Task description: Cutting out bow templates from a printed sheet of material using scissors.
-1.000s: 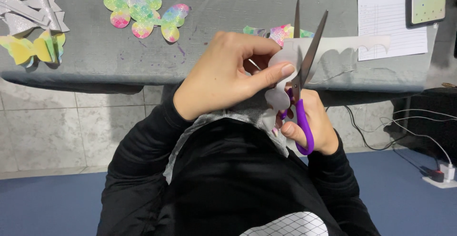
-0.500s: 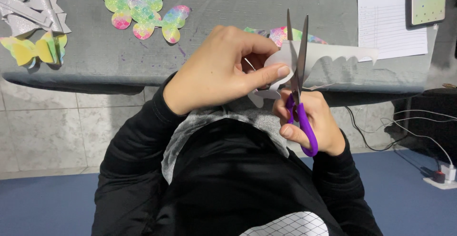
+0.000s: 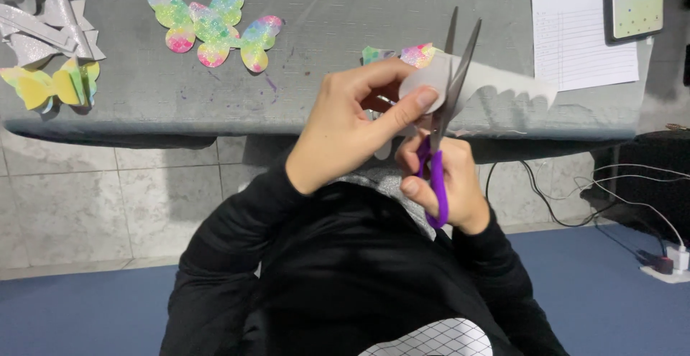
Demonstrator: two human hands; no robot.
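Left hand [image 3: 352, 130] pinches a white glitter sheet [image 3: 496, 83] over the grey table [image 3: 323, 33] edge; right hand [image 3: 445, 183] grips purple scissors [image 3: 442, 112], blades parted at it. Sheet looks light, thin, floppy; best held close beside the cut line

Bare grey table [image 3: 323, 33] beyond the fingers [image 3: 424, 99], glitter butterflies [image 3: 214, 25] far to their left.

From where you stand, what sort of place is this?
Probably a home craft table: glittery rainbow butterfly cutouts and silver bows lie on the grey tabletop, while the right hand works purple-handled scissors.
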